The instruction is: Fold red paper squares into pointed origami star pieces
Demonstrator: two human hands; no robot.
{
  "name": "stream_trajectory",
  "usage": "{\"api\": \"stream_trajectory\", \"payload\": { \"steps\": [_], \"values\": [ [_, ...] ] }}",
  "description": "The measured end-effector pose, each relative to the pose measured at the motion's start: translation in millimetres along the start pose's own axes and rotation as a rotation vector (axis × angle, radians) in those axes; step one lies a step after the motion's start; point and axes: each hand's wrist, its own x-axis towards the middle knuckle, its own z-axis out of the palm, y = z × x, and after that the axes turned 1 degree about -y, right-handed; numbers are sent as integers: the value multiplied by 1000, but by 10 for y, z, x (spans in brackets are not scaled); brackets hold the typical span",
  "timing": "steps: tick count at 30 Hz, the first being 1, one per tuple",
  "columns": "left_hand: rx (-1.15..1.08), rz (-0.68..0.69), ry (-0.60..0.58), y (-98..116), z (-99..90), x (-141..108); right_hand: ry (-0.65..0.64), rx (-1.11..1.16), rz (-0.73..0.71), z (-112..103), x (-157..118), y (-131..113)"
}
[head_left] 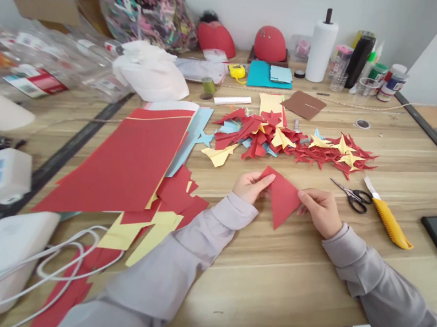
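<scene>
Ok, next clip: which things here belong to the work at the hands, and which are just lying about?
At the hands: left hand, right hand, red paper triangle, heap of folded red and yellow paper shapes.

Lying about: black-handled scissors, yellow utility knife, white paper towel roll.

Nothing could be read: the red packet label (35,82) and the jar labels (395,81) were too blurred or small.

Bright, even light, faint shadows, wide-angle stretching at the edges.

Steel scissors (353,196) block the right hand (319,211) from passing rightward.
</scene>
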Motion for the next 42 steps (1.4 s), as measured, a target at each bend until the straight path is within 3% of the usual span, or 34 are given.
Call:
{"api": "stream_trajectory", "payload": {
  "steps": [4,7,11,15,17,20,24,28,32,35,38,40,42],
  "values": [
    [-26,21,57,-5,20,-21,-162,-211,-44,13,-35,25],
    [-3,34,35,0,29,-46,-159,-348,-90,27,-62,26],
    [114,52,-113,-16,18,-50,4,-397,-119,30,-97,20],
    [154,102,-80,-40,0,-6,240,-510,-113,-140,-162,38],
    [124,118,-73,-42,-1,22,438,-688,-179,-325,-228,61],
    [122,120,-53,-45,6,48,611,-1037,-302,-665,-376,111],
    [162,82,-9,-52,28,37,699,-1489,-132,-1028,-597,208],
    [278,58,-29,-57,50,1,631,-1622,-58,-1225,-708,316],
    [338,92,-16,-69,62,-19,612,-1615,-138,-1308,-709,326],
    [366,128,-4,-64,70,-35,638,-1516,-276,-1198,-739,207],
    [427,131,44,-25,83,-61,342,-1279,-451,-906,-830,43],
    [463,143,88,15,100,-82,121,-1194,-474,-674,-900,-38],
    [476,147,108,55,121,-104,-1,-1175,-463,-475,-947,-79]
  ]
}}
